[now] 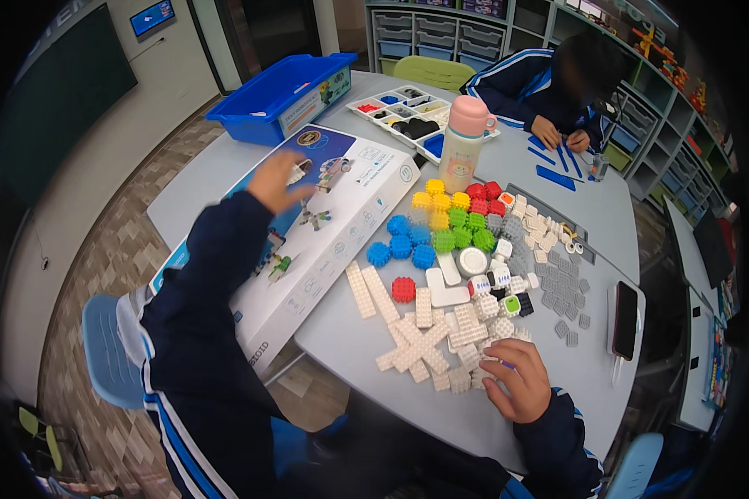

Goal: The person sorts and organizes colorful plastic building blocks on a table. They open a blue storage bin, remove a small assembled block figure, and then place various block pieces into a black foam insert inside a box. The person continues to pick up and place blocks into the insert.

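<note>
My left hand (279,183), blurred, is above a large flat kit box (334,240) printed with pictures of built models. Its fingers are apart and nothing shows in them. At the near side of the table, my right hand (521,379) is beside a heap of white studded bricks (468,327); its fingers are loosely bent and apart, with no held piece visible. Long white studded plates (421,346) lie crossed to the left of that hand. Farther off are blue (401,246), green (463,237), yellow (440,203) and red studded blocks (403,289).
A pink-capped bottle (460,146) stands behind the blocks, near a parts tray (399,112) and a blue bin (249,112). Small grey tiles (562,280) and a phone (626,321) lie to the right. Across the table, another person (537,93) handles blue strips (555,178).
</note>
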`<action>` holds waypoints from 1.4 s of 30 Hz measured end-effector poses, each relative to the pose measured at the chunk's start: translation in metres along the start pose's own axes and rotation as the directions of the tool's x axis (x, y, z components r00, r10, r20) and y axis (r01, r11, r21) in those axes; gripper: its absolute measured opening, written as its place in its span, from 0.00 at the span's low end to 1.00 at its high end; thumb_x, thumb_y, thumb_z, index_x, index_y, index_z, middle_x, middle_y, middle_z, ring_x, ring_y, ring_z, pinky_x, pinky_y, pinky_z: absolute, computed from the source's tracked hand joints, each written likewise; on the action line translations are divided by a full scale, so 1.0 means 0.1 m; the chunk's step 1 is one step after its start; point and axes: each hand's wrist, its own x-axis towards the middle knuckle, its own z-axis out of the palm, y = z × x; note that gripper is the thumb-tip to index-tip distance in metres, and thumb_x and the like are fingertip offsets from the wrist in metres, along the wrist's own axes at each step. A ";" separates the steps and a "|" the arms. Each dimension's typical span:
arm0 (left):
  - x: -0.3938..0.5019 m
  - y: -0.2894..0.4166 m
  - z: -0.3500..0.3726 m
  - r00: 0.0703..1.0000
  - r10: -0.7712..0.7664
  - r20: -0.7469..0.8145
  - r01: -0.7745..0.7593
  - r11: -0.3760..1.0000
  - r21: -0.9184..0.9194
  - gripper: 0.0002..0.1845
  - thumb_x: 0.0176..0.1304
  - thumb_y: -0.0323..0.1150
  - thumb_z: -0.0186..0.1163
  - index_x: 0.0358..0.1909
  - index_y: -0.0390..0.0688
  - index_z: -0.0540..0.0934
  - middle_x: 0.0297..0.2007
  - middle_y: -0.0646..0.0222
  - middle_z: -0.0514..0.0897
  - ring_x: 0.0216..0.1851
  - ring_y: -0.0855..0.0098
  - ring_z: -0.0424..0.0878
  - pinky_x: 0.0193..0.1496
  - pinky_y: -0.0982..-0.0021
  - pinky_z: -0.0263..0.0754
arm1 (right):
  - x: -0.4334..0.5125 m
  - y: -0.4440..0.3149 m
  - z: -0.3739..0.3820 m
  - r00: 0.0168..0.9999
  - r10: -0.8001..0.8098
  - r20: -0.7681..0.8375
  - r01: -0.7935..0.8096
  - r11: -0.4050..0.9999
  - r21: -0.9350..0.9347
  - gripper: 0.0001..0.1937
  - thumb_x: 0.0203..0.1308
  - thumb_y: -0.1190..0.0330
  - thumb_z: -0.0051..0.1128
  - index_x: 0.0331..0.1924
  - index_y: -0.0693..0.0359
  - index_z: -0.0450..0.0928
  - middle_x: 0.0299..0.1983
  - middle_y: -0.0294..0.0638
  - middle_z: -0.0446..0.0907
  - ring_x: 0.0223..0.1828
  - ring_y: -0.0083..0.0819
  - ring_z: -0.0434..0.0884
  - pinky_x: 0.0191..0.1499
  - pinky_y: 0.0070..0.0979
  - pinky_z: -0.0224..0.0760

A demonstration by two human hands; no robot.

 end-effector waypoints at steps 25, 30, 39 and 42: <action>-2.13 0.16 -2.69 0.988 0.008 -0.153 0.055 0.915 0.399 0.33 0.49 0.29 0.66 0.63 0.56 0.81 0.55 0.57 0.85 0.54 0.55 0.85 0.56 0.61 0.81 | -0.67 0.50 0.12 0.955 -0.142 -0.262 0.088 0.975 -0.206 0.18 0.46 0.81 0.66 0.45 0.65 0.80 0.48 0.50 0.79 0.48 0.50 0.79 0.51 0.43 0.73; -1.87 -0.99 -3.17 0.915 -0.228 -0.334 0.366 0.819 0.443 0.16 0.62 0.37 0.63 0.50 0.48 0.88 0.42 0.59 0.90 0.43 0.57 0.89 0.49 0.62 0.82 | -0.70 0.58 0.17 0.960 -0.136 -0.244 0.086 0.975 -0.206 0.18 0.47 0.81 0.65 0.46 0.66 0.80 0.49 0.51 0.78 0.48 0.51 0.79 0.51 0.43 0.73; -1.97 -1.77 -2.92 0.733 -0.159 -0.662 0.503 0.782 0.368 0.15 0.63 0.47 0.68 0.47 0.51 0.89 0.41 0.66 0.91 0.45 0.61 0.89 0.49 0.64 0.81 | -0.74 0.62 0.20 0.977 -0.035 -0.211 0.003 0.989 -0.149 0.19 0.49 0.83 0.62 0.49 0.67 0.79 0.50 0.54 0.77 0.48 0.50 0.79 0.51 0.40 0.73; -2.05 -1.85 -2.76 0.592 -0.102 -0.799 0.485 0.837 0.252 0.19 0.60 0.47 0.72 0.49 0.50 0.86 0.43 0.69 0.91 0.46 0.65 0.89 0.50 0.66 0.80 | -0.76 0.64 0.20 0.980 -0.031 -0.199 -0.001 0.988 -0.156 0.19 0.51 0.82 0.61 0.49 0.67 0.79 0.51 0.54 0.77 0.49 0.49 0.78 0.51 0.39 0.73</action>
